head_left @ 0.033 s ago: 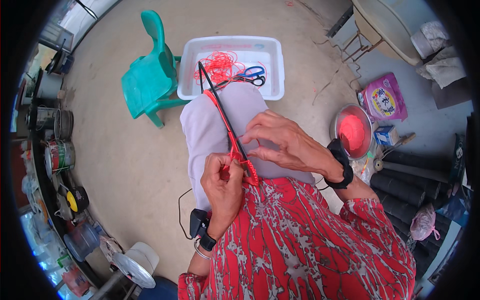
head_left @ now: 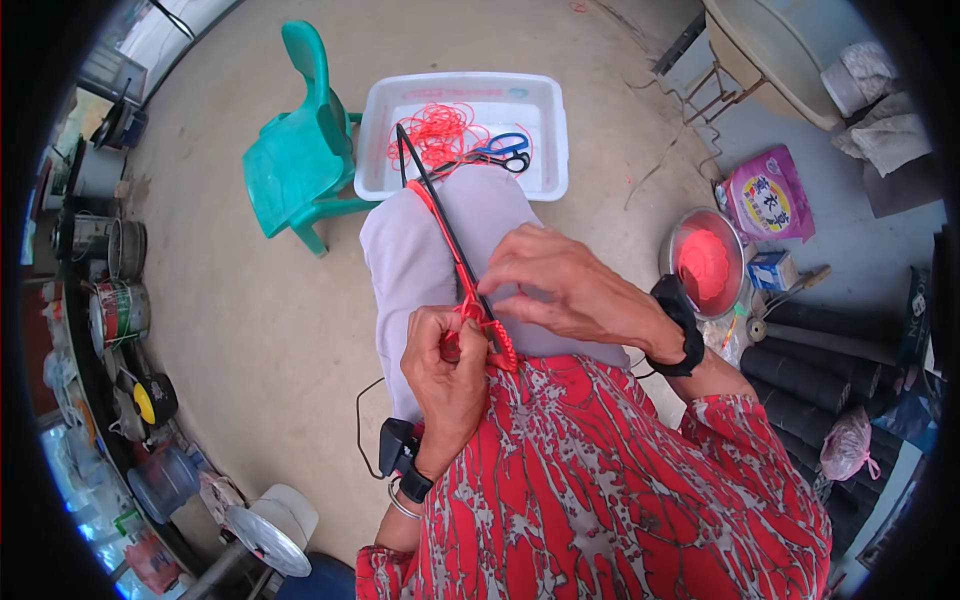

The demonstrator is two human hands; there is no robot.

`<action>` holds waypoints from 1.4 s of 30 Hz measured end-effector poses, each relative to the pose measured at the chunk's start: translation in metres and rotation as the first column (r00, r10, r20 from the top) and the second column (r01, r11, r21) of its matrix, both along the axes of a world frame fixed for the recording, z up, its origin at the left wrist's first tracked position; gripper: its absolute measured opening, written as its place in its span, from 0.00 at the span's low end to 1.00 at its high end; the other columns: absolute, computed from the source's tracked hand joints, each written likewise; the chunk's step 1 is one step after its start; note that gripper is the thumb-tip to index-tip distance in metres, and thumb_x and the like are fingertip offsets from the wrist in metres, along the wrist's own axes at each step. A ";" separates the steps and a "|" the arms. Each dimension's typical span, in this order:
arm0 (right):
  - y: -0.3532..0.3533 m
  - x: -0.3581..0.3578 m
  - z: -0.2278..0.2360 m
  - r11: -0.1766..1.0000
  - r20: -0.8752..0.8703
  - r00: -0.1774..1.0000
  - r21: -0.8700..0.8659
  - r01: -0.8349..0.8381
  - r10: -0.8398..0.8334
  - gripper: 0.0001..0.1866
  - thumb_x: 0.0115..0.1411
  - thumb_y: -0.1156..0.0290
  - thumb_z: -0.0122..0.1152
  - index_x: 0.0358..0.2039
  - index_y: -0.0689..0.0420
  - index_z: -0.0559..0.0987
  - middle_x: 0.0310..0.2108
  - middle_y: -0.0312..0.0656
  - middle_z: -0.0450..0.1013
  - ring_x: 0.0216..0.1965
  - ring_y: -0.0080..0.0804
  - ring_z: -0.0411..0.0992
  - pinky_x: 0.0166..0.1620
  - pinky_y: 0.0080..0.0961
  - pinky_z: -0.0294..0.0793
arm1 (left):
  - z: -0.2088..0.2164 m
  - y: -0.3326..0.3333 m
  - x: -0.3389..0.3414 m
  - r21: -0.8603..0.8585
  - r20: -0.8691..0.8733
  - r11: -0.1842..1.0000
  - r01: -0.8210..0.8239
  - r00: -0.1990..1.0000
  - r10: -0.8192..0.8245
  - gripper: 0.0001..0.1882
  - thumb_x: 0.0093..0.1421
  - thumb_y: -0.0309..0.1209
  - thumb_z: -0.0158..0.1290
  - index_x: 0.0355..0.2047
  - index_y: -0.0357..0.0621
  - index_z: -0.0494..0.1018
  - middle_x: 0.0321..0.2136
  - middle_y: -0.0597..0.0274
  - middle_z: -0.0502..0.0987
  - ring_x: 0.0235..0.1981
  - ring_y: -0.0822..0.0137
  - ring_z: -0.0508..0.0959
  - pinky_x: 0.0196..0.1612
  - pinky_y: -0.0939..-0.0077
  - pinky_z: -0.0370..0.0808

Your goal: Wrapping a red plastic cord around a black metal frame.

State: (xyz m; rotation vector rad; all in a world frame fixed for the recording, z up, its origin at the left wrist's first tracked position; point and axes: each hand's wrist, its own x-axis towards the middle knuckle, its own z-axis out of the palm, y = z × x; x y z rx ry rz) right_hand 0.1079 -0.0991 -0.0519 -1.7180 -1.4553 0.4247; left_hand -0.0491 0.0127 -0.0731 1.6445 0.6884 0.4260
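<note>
A long, narrow black frame (head_left: 437, 198) lies along my lap, its far end reaching over a white tub. Red cord runs along it and forms a braided band (head_left: 506, 345) at the near end. My left hand (head_left: 447, 362) is closed, thumb and finger pinching the red cord (head_left: 470, 312) beside the frame. Just right of the frame, my right hand (head_left: 568, 290) has bent fingers, thumb and forefinger close to the cord. Its fingertips are partly blurred, and whether a strand lies between them is hard to see.
The white tub (head_left: 375, 135) holds tangled red cord (head_left: 440, 135) and blue-and-black scissors (head_left: 505, 150). Left of it stands a green plastic chair (head_left: 300, 165). To the right are a metal bowl (head_left: 672, 262) with a red piece, a purple bag (head_left: 768, 198) and dark rolls (head_left: 805, 375). Pots line the left.
My right fingers have shifted slightly, and the red strand seen between them before no longer shows. My left hand and the frame stay in place.
</note>
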 end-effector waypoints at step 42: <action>-0.149 -0.010 0.016 0.942 -0.790 0.523 -0.322 0.090 -0.320 0.19 0.63 0.64 0.57 0.51 0.61 0.74 0.30 0.28 0.69 0.30 0.16 0.61 0.31 0.17 0.62 | -0.037 -0.009 0.001 -0.867 0.275 0.417 0.272 0.960 -0.054 0.17 0.59 0.23 0.54 0.48 0.33 0.67 0.31 0.53 0.76 0.32 0.64 0.75 0.41 0.72 0.73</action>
